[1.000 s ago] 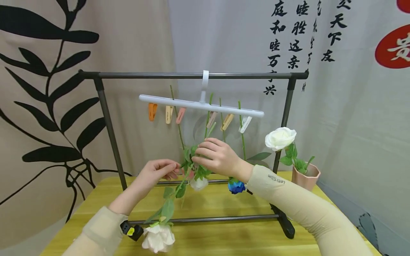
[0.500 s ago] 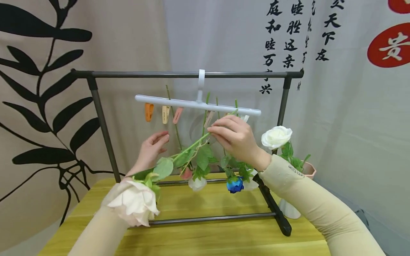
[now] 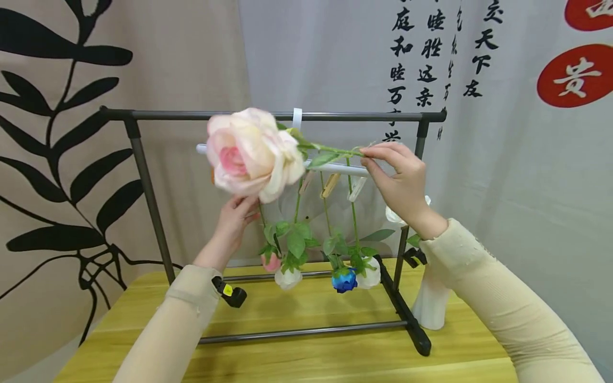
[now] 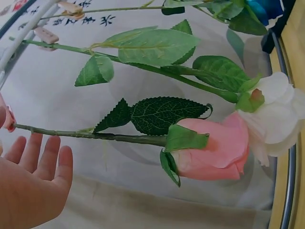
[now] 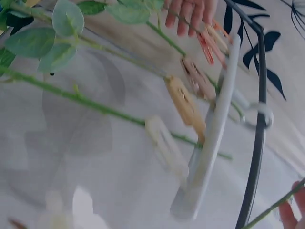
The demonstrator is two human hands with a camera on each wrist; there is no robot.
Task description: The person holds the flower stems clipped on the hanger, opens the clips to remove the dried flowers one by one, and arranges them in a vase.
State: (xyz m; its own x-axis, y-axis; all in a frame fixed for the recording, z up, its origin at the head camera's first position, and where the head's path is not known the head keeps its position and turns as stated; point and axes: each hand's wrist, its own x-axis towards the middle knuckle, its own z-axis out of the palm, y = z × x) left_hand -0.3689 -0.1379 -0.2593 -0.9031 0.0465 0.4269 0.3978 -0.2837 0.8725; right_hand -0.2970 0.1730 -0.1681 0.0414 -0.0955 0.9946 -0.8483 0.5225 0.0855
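My right hand (image 3: 399, 178) pinches the green stem of a large pale-pink rose (image 3: 254, 154) between thumb and fingertips. Its bloom points left, in front of a white hanger (image 3: 335, 168) with clothespins. Below the bloom, my left hand (image 3: 230, 226) is raised beside the stem of a hanging pink rose (image 4: 209, 148). The left wrist view has its fingers extended along that stem, close to a pink clothespin (image 4: 9, 117). In the right wrist view, a beige clothespin (image 5: 186, 105) and a white clothespin (image 5: 164, 143) grip flower stems at the hanger bar.
A dark metal rack (image 3: 158, 213) bears the hanger and stands on a yellow wooden table (image 3: 287, 361). White roses and a blue rose (image 3: 344, 280) hang head down. At the right stands a white vase (image 3: 432, 306), partly behind my right sleeve.
The right hand has moved up and right, swinging the pale-pink rose from low left to hanger height. My left hand let go of its stem and rose toward the clothespins on the left.
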